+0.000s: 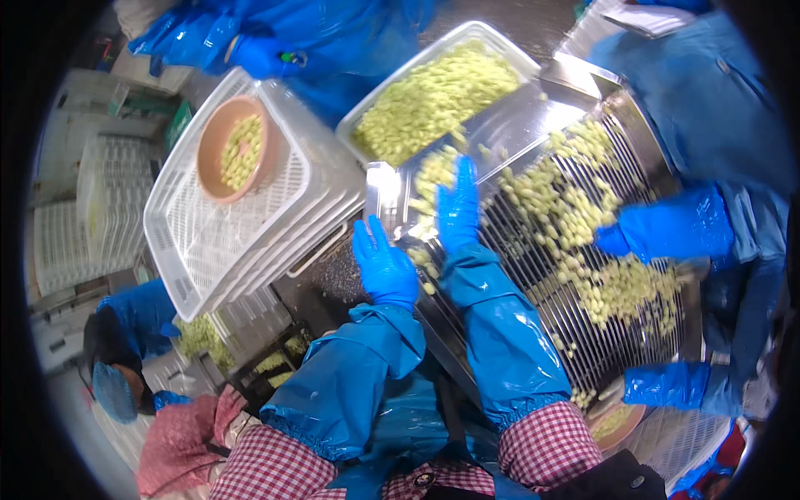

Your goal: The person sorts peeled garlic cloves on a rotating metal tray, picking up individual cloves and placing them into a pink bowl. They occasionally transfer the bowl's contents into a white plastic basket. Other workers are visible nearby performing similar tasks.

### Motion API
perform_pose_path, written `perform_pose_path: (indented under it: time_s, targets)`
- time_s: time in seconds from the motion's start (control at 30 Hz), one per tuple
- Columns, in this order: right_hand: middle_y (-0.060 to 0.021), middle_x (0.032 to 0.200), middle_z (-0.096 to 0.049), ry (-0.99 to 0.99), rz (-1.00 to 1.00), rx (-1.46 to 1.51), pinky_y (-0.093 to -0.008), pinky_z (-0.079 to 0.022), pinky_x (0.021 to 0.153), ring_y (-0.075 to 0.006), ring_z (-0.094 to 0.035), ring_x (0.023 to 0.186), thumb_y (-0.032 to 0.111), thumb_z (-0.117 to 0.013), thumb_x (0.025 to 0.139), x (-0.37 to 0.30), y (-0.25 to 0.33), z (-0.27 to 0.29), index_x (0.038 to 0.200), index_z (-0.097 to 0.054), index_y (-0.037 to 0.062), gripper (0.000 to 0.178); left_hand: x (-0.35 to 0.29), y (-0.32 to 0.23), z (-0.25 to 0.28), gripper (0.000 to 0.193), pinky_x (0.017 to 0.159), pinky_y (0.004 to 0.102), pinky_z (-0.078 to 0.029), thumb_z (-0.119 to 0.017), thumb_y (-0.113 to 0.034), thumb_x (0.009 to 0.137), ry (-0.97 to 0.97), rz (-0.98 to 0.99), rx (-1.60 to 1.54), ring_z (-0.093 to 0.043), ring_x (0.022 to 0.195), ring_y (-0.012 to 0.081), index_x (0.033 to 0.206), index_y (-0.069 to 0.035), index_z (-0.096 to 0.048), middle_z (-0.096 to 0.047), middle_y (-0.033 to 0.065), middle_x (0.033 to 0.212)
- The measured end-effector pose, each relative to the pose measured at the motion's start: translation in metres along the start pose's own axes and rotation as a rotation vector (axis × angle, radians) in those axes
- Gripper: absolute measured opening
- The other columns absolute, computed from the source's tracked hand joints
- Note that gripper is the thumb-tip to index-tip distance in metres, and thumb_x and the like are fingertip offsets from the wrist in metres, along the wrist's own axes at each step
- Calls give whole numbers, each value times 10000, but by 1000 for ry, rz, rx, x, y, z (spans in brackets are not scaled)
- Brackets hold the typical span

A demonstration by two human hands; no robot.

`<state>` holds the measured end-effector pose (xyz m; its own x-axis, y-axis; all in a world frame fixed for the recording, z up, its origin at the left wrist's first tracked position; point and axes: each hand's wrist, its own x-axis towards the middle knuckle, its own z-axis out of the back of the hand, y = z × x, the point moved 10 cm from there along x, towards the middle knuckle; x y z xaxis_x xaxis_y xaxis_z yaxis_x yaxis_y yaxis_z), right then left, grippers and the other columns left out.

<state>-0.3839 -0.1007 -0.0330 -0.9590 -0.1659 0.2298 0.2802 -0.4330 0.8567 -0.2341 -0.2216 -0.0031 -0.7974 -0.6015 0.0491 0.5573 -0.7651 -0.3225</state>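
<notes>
My left hand (383, 267), in a blue glove, is raised with its fingers stretched out beside the metal chute's near end. Nothing shows in it. My right hand (458, 208), gloved alike, reaches flat over the edge of a slatted metal sorting table (515, 242), fingers extended. Small pale green oval pieces (433, 179), grape- or bean-like, lie along the metal surface just left of its fingers. Many more pieces (575, 200) are scattered over the slats to its right. Beyond my hands, a white crate (512, 45) is filled with the same pieces.
At left stands a stack of white perforated baskets (208, 250), topped by an orange-brown bowl (204, 167) of pieces. A co-worker's gloved hand (667, 225) touches the pieces from the right. Another co-worker's gloved hand (258, 57) is at the top. A second bowl (621, 429) sits lower right.
</notes>
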Motion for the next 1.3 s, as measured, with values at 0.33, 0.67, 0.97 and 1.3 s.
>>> perform_pose_path:
  time_s: [0.33,0.67,0.97,1.3]
  targets:
    - [-172,1129,-664,289,-401,43,-435,-504,920,-358,-628,1044,153,-589,917,-325,-7,270,1126,-679,64,244,-19,-22,39,555,1116,458,-332,-480,-150,962,-245,-225,156,-387,1345,410,1490,-47,-340,-353,243,1495]
    - [-86,1195,-589,-1257,-1293,896,-418,-512,814,-272,-609,1019,497,-642,892,-686,-197,560,1352,-492,115,616,-410,-294,-93,339,954,369,-490,-596,-208,962,1291,-584,-792,-602,1125,276,1281,-95,-606,-610,147,1236]
    - [-143,1201,-602,-941,-1014,1203,-414,-537,884,-287,-588,1109,89,-591,869,-637,-237,554,1304,-493,15,452,-455,-244,-49,422,1037,413,-441,-550,-343,980,1539,-613,-346,-546,1223,326,1340,-125,-575,-587,180,1299]
    - [-101,1016,-621,-651,-1154,1026,-345,-501,843,-220,-607,923,137,-611,875,-614,-188,532,1018,-627,-14,208,-461,-264,-19,1092,1040,379,-444,-781,-354,819,1501,-14,-812,-448,1319,306,1561,-103,-20,-214,234,1567]
